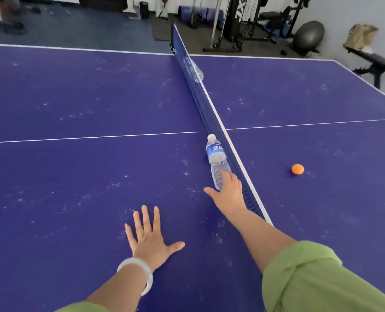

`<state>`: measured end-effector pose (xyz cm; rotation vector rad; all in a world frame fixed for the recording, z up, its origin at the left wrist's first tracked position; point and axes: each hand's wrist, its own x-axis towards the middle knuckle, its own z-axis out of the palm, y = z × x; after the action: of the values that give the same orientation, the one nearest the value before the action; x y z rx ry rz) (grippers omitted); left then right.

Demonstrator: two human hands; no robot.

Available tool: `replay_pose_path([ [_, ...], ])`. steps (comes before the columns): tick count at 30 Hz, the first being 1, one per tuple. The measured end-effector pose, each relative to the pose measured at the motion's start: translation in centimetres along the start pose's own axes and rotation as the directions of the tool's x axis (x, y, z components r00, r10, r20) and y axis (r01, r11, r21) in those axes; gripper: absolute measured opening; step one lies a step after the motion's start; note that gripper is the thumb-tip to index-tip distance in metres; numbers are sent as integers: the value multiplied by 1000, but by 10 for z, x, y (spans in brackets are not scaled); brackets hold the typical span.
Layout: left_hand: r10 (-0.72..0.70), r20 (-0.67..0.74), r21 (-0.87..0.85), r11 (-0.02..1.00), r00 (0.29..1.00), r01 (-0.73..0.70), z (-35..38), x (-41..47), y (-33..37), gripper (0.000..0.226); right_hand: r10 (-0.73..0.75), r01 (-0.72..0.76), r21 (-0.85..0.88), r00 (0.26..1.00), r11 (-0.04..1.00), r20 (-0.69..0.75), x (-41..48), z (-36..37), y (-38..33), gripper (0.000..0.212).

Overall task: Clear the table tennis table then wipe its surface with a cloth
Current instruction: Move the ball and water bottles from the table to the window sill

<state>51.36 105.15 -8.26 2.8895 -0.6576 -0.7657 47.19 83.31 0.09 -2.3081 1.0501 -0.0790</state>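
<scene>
A clear plastic water bottle [216, 158] with a blue label and white cap lies on the purple table tennis table [85, 97], against the near side of the net [200, 97]. My right hand [228, 192] reaches along the net with straight fingers; the fingertips touch the bottle's lower end and the thumb is spread wide. Flat on the table surface nearer to me, my left hand [150, 237] rests with its fingers spread. An orange ball [297, 169] sits on the table across the net. Another clear object [198, 72] shows beyond the net, farther along it.
White dusty specks cover the table surface. Behind the table's far edge stand a gym machine [243, 23], a grey exercise ball [308, 38] and a black bench [376, 64] with a paper bag [362, 36] at the right.
</scene>
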Motion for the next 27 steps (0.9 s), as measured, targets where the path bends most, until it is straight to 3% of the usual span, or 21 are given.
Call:
replay_pose_path([
  [3,-11,15,23,1000,1000,10,5,4,1,123,-104,96,-142,994,985,-46,31,6,-1,80],
  [8,-14,39,43,999,999,13,4,4,0,121,-41,2,-334,993,942,-109,69,18,-2,86],
  [13,-24,49,39,999,999,22,6,5,0,121,156,-165,-158,985,973,-71,93,22,-1,81],
  [22,-11,68,6,1000,998,11,3,5,1,123,309,-283,-301,950,911,41,38,31,13,80],
  [27,2,92,-2,1000,996,-2,-6,1,3,127,310,-294,-333,951,896,-7,-36,42,28,77],
])
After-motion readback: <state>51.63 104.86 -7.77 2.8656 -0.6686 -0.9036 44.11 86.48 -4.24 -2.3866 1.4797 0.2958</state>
